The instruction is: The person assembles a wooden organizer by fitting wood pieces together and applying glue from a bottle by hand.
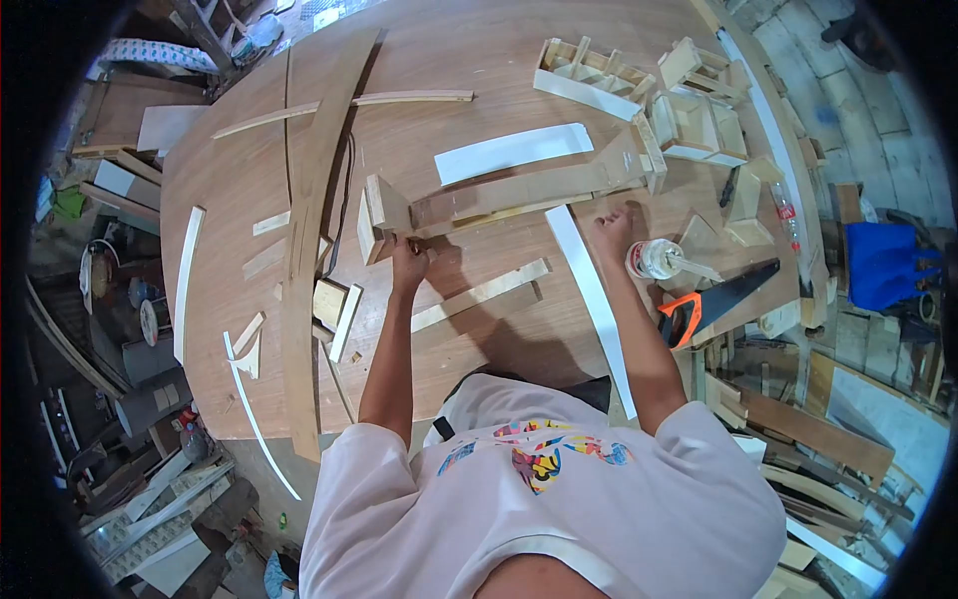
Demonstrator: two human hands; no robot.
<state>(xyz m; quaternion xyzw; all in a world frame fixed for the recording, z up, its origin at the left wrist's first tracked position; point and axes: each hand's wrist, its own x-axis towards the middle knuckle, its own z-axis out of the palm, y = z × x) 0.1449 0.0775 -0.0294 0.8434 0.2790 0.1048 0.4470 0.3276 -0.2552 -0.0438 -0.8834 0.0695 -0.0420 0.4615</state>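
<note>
A long wooden assembly (519, 200), a board with upright end pieces, lies across the tabletop in front of me. My left hand (409, 262) is closed right by its left end block (384, 215); whether the fingers grip the wood is hidden. Just below the assembly's right part, my right hand (613, 230) is curled closed, and what it holds, if anything, is too small to make out. Beside that hand stands an open glue tub (654, 260) with a stick (696, 269) in it. A white strip (589, 299) runs between my forearms, near a loose wooden strip (484, 295).
A handsaw (733, 298) with an orange handle lies at the right table edge. Small wooden box frames (704, 125) stand at the back right. A long plank (319, 220) crosses the left side, with offcuts around it. Another white sheet (514, 153) lies behind the assembly.
</note>
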